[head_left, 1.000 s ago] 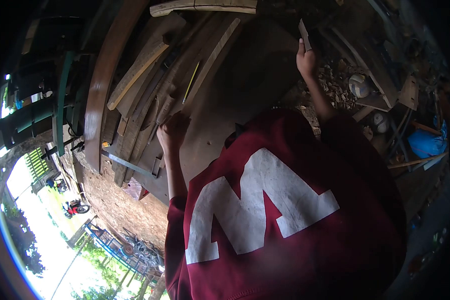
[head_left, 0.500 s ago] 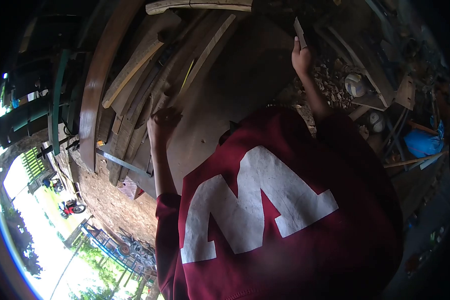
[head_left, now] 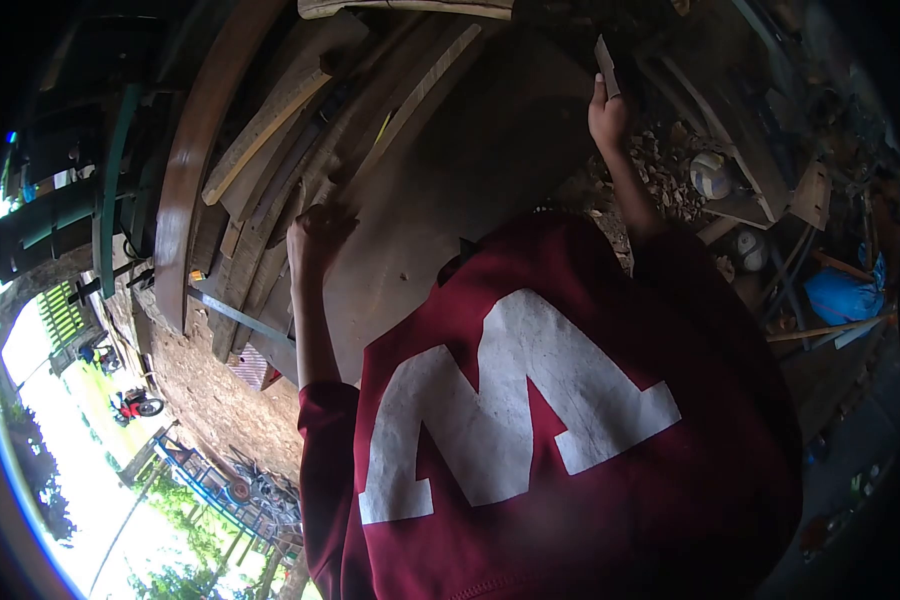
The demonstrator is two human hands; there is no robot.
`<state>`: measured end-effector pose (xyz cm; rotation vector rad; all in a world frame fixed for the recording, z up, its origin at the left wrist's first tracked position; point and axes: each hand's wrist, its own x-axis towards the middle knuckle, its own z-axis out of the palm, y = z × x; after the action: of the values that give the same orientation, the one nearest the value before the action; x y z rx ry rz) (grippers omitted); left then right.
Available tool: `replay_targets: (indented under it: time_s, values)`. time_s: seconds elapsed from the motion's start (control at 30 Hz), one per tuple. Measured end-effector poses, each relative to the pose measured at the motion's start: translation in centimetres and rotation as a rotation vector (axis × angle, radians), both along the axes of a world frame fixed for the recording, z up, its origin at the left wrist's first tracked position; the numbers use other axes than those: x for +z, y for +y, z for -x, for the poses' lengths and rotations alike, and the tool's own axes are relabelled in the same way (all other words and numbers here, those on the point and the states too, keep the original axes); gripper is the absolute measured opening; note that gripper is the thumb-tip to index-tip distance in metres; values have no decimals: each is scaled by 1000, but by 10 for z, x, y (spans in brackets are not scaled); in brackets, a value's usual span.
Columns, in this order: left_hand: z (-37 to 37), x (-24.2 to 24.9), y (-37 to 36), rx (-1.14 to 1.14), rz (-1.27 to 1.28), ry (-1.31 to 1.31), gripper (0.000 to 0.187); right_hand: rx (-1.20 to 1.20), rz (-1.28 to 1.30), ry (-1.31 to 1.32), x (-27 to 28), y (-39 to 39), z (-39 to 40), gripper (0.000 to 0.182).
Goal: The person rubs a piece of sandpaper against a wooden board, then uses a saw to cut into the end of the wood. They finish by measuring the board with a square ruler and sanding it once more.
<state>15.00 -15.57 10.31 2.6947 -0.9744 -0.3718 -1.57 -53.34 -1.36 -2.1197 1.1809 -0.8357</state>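
Observation:
My left hand [head_left: 316, 230] hangs at the left edge of a brown board [head_left: 410, 230], beside a pile of wooden planks [head_left: 260, 215]. Its fingers are loosely bent and somewhat apart, with nothing visible in them, though shade covers the fingertips. Further right and forward, my right hand [head_left: 610, 120] is closed around a thin, flat, pale strip [head_left: 606, 65] with a pointed end sticking up past the thumb. The strip's material is unclear. Above the left hand, a small yellow piece [head_left: 383, 128] shows next to a long narrow wooden slat [head_left: 425, 95].
A polished curved plank [head_left: 187, 165] stands at the left. Dry leaves [head_left: 665, 165], a ball [head_left: 710, 175], a second ball [head_left: 751, 248] and a blue bag [head_left: 845, 292] lie at the right. A metal strip [head_left: 240, 318] crosses the planks' near ends. A red motorcycle [head_left: 135, 406] is outside.
My left hand has moved slightly left and up, away from the board's middle. My right hand keeps its grip on the strip, with little movement. The whole view has shifted a little.

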Motion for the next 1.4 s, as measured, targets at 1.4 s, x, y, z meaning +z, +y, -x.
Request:
replay_targets:
  time_s: [1.4]
  values:
    - [74, -59, -21, 263, 234, -269, 56, 2, -96, 131, -7, -4, 2, 43]
